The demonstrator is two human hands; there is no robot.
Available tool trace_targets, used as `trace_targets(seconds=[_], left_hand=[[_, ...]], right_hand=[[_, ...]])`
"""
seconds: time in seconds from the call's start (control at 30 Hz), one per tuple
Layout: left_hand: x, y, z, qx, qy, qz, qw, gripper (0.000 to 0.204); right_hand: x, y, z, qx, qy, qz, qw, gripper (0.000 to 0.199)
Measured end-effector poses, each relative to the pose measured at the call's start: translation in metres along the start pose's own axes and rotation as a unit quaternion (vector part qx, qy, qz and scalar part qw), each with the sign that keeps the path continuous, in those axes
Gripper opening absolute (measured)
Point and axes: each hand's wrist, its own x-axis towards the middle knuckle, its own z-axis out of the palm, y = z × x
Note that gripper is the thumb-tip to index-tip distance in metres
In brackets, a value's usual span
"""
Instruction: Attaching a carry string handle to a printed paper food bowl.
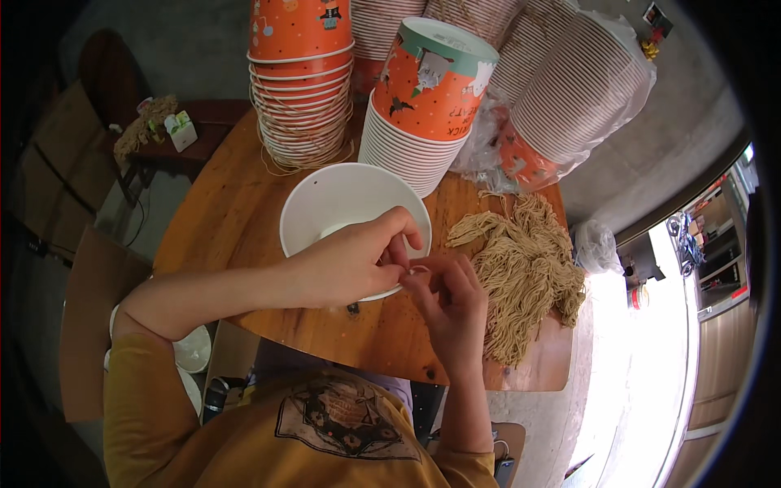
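A white-lined paper bucket (313,195) sits on the wooden table in front of me, its mouth tilted toward me. A small dark hole shows near its far rim. My left hand (358,256) reaches across the bucket's mouth, its fingers curled and pinched at the right side of the rim. There it meets my right hand (454,297), whose thumb and index finger are also pressed together. Something small and pale shows between the fingertips, too little of it to name. Right of my right hand lies a heap of tan twisted cords (525,272).
Behind the bucket stand a stack of orange buckets with cord handles (301,106) and an upside-down stack of orange patterned buckets (431,89). More stacks in clear plastic (582,89) lean at the back right. A cardboard box (102,317) is at the left, below the wooden tabletop (220,220).
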Motion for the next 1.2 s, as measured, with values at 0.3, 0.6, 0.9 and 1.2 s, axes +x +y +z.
trace_targets(seconds=[0.3,0.6,0.9,1.2], left_hand=[[-0.003,-0.006,-0.004,0.020,-0.011,0.006,1.000,0.031],[0.001,-0.007,-0.009,0.143,-0.003,0.020,0.990,0.015],[-0.003,-0.002,-0.003,0.069,0.041,-0.047,0.996,0.013],[0.001,-0.008,0.001,0.025,0.039,-0.014,0.999,0.015]], right_hand=[[0.006,-0.008,0.004,0.000,-0.003,0.032,0.999,0.011],[0.001,-0.007,0.011,-0.022,0.024,0.009,0.999,0.012],[-0.001,-0.007,0.013,-0.073,0.047,-0.049,0.995,0.014],[-0.006,-0.006,0.014,-0.026,0.069,-0.016,0.997,0.011]])
